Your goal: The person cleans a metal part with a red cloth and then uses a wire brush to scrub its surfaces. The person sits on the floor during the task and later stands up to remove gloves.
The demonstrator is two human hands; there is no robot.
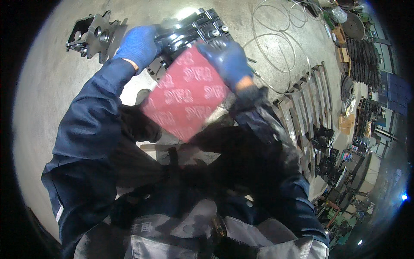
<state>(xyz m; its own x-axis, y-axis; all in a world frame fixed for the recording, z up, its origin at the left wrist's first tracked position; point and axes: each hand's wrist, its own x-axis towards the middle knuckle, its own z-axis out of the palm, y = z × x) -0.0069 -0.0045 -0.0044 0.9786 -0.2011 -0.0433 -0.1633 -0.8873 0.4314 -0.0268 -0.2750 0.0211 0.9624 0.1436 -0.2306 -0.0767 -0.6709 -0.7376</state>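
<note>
In front of me, a glossy black metal machine part (185, 32) with ribs and round bosses lies over the floor. My left hand (139, 43), in a blue work glove, is closed on its left end; the fingertips are partly hidden. A red sheet, apparently sandpaper (187, 93), hangs at a tilt above my legs, its printed side facing up. By its upper right edge my right hand (228, 60), gloved in blue with a darker palm coating, grips it close to the black part. Slight motion blur softens the sheet and this hand.
Another black metal bracket (90, 36) stands on the concrete floor at far left. Loose wire coils (280, 39) lie at upper right. A slatted metal rack (306, 103) is to my right, with dark parts (325, 146) beside it. Coiled material (362, 62) lies farther right.
</note>
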